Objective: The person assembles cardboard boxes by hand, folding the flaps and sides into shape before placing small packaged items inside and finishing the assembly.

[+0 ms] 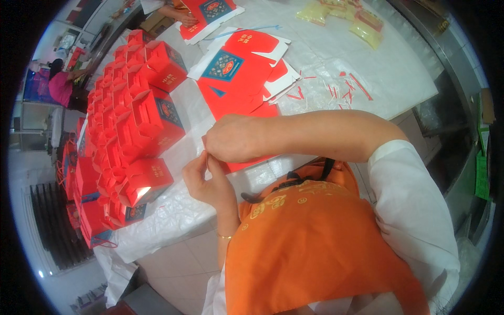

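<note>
Now | both hands: left hand, right hand pinched on flat red card box blank | glossy folded boxes beside

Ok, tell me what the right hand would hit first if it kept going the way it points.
The right hand points toward the person's left; beyond the flat red card it pinches, the first thing in line looks like the folded red boxes, though depth is unclear.

Two bare hands meet just left of centre. The right hand reaches in from three o'clock on a bare forearm, knuckles up, fingers curled downward in a pinch. The left hand rises from six o'clock, fingers bent upward, touching the right hand's fingertips.
</note>
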A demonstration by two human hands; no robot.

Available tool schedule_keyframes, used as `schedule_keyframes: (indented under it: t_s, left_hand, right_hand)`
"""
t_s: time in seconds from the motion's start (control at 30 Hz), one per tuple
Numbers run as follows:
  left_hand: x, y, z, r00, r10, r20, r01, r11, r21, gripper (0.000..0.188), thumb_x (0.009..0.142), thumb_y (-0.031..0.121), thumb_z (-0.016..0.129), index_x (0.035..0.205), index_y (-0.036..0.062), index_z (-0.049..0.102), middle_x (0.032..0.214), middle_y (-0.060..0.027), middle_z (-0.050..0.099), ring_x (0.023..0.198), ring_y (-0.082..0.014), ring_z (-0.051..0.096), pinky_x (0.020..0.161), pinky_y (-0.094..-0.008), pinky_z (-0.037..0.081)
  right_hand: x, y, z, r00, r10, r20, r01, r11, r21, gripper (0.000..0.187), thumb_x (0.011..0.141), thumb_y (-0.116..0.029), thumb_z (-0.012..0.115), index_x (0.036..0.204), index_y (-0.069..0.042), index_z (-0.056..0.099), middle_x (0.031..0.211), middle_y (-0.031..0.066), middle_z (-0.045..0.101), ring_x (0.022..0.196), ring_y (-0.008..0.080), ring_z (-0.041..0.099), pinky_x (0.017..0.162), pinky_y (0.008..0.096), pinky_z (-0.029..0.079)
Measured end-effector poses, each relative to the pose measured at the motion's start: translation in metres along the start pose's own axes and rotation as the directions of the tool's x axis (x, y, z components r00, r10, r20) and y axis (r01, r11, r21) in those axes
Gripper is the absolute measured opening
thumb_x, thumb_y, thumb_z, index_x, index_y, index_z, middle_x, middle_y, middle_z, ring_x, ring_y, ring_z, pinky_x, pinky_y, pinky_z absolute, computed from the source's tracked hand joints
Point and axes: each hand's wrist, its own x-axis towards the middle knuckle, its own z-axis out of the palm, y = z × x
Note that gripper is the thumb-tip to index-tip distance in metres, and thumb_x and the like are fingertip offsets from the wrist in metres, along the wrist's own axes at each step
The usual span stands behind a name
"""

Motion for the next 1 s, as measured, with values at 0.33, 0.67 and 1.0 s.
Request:
schedule_keyframes:
  t_s: [0.33,0.67,1.0]
  left_hand:
    - [-0.003,0.001,-0.003,1.0,-0.001,-0.005,0.001,1.0,0.024,0.01,0.088,0.0,0.073,0.098,0.0028,0.072,0.096,-0.004,0.067,0.087,-0.0118,0.063,0.073,-0.0266,0.054]
    - [-0.003,0.0,-0.004,0.998,0.058,0.011,-0.059,0.997,0.057,0.012,0.087,0.0,0.076,0.098,0.0002,0.072,0.094,-0.0046,0.066,0.085,-0.012,0.062,0.073,-0.0258,0.053]
    - [-0.002,-0.007,-0.016,0.99,0.061,0.125,-0.035,0.979,-0.201,0.015,0.093,0.001,0.069,0.108,-0.0014,0.072,0.106,-0.0073,0.063,0.092,-0.0144,0.062,0.077,-0.0267,0.054]
  right_hand:
    - [-0.002,-0.002,0.0,1.0,-0.009,0.0,0.009,0.999,-0.039,0.027,0.091,-0.016,0.053,0.098,0.002,0.071,0.095,0.0218,0.072,0.091,0.0393,0.07,0.079,0.0488,0.055]
    - [-0.003,-0.005,-0.002,1.0,0.01,0.01,-0.01,0.999,-0.044,0.027,0.093,-0.016,0.052,0.096,0.002,0.072,0.095,0.0222,0.072,0.091,0.0387,0.07,0.079,0.0489,0.056]
    - [-0.001,0.0,-0.007,0.997,0.014,0.081,-0.011,0.999,-0.034,0.028,0.096,-0.019,0.054,0.091,0.001,0.071,0.083,0.0226,0.069,0.08,0.0404,0.068,0.072,0.0503,0.053]
